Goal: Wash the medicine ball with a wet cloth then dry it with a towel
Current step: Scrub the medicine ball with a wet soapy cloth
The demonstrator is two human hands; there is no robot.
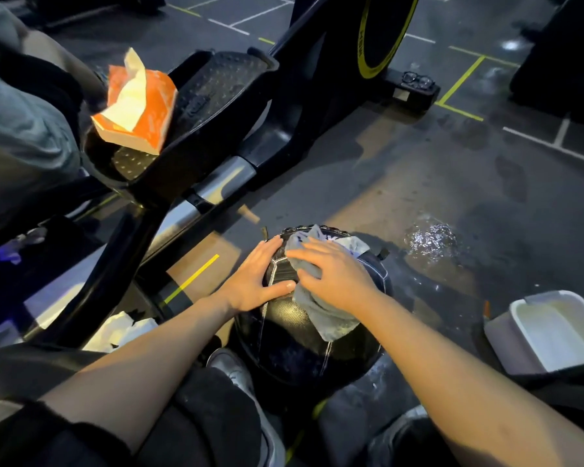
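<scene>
Medicine ball [294,348] sits on the dark gym floor [402,170], right in front of my knees, black with white stitched seams. Grey cloth [331,318] draped over its top, trailing down the near side; looks damp, can't confirm.

My right hand [334,278] lies flat on the cloth, fingers [300,256] straight, pressing it onto the ball, not gripping. My left hand [253,281] is flat on the ball's left upper side, fingers spread and straight, thumb lying along a seam, touching bare surface just beside the cloth.

Wet patch [432,241] glinting on the floor right of the ball and beyond it. White tub [520,335] at the right edge, near the ball, not touching; contents unreadable from here. Crumpled white paper [122,328] on the floor to the ball's left, under the machine frame.

Black exercise machine [216,136] runs across the left half. Orange-and-white tissue pack [139,106] rests on its near pedal, one sheet sticking up. Pair of glasses [418,80] sits on the machine's far base foot. Yellow and white tape lines on the floor behind it.
</scene>
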